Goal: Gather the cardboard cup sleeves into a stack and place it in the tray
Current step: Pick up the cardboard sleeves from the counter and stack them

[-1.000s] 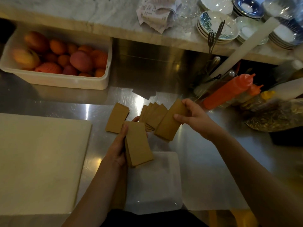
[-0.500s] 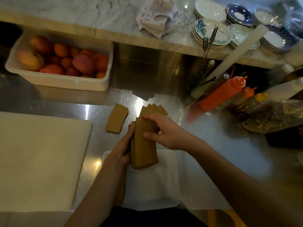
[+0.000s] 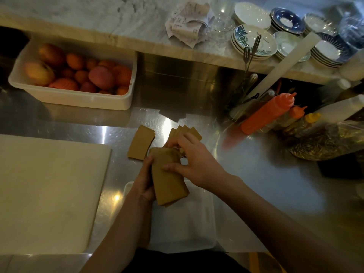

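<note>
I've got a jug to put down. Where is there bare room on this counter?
The white board on the left is bare, and so is the steel between the tray and the sauce bottles. The middle is crowded: left hand, right hand, the stack they hold, loose sleeves.

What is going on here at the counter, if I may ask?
A person is gathering cardboard cup sleeves. The left hand grips a stack above the white tray, and the right hand holds its far end, thumb on its face. A fan of sleeves lies on the steel counter just behind the hands, and a lone sleeve lies to their left. The stack is not yet in the tray.
</note>
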{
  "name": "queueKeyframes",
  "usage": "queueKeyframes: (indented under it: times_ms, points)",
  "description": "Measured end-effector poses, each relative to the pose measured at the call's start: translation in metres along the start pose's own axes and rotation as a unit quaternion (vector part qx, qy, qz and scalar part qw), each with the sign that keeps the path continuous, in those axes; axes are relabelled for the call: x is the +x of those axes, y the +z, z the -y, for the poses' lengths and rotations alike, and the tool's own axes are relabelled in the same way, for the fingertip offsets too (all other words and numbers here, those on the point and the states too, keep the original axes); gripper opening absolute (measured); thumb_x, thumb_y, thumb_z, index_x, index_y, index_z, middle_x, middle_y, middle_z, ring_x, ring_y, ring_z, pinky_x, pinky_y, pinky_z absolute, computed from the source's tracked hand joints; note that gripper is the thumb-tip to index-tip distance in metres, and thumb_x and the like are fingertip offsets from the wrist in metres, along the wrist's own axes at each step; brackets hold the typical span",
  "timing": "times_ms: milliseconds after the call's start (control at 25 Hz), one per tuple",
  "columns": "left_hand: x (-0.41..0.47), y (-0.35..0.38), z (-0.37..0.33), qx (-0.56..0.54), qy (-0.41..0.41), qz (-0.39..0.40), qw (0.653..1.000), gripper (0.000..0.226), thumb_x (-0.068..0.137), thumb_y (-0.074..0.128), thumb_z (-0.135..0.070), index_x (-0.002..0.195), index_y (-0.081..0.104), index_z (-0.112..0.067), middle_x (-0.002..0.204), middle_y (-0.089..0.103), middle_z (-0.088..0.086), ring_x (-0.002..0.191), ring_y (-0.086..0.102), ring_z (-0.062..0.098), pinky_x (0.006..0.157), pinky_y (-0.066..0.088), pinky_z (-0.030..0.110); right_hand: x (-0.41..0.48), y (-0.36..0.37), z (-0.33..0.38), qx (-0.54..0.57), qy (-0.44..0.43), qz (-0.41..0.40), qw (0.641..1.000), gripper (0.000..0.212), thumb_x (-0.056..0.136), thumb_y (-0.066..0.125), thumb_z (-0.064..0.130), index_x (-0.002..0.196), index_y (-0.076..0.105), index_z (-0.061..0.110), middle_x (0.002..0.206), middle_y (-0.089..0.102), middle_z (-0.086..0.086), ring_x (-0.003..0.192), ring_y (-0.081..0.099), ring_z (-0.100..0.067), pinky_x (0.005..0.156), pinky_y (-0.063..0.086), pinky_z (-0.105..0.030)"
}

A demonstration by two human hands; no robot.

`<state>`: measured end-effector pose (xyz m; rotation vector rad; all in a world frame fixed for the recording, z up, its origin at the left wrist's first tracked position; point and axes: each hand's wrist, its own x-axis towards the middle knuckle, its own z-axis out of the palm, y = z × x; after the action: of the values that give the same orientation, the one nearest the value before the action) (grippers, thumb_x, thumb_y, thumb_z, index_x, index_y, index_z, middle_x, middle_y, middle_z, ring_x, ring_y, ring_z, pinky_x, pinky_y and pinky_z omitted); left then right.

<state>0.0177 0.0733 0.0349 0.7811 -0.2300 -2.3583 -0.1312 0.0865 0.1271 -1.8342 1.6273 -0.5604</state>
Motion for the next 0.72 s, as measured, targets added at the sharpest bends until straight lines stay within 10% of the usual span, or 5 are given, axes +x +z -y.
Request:
queueKeyframes:
  times_ms: [120, 360, 720]
  points:
    - [-0.004, 0.007, -0.001, -0.098, -0.004, 0.106, 0.99, 0.093, 0.062, 0.089, -0.042, 0.139, 0.049, -0.007, 0.116, 0.066, 0.03, 0.1, 0.067, 0.041, 0.085, 0.055, 0.051, 0.0, 0.003, -0.004, 0.049, 0.009, -0.075, 0.996, 0.029, 0.082, 0.063, 0.047, 0.105, 0.049, 0.036, 0.106, 0.05, 0.016, 0.098, 0.05, -0.001, 0.077, 0.045, -0.016]
    - [-0.003, -0.017, -0.012, -0.084, -0.058, 0.041, 0.994, 0.144, 0.034, 0.094, -0.052, 0.153, 0.018, -0.028, 0.1, 0.062, 0.008, 0.079, 0.069, 0.022, 0.068, 0.061, 0.04, 0.033, 0.011, -0.086, 0.101, 0.213, -0.114, 0.965, 0.047, 0.086, 0.063, 0.042, 0.126, 0.047, 0.023, 0.11, 0.058, 0.007, 0.093, 0.057, -0.005, 0.064, 0.04, -0.01]
    - [-0.011, -0.05, -0.027, -0.091, -0.051, 0.002, 0.995, 0.128, 0.051, 0.089, -0.054, 0.154, 0.02, -0.02, 0.115, 0.065, 0.011, 0.098, 0.066, 0.026, 0.08, 0.057, 0.044, 0.106, 0.039, -0.175, -0.114, 0.344, 0.019, 0.932, 0.085, 0.07, 0.076, 0.051, 0.135, 0.039, 0.011, 0.138, 0.032, -0.017, 0.126, 0.034, -0.037, 0.1, 0.039, -0.045]
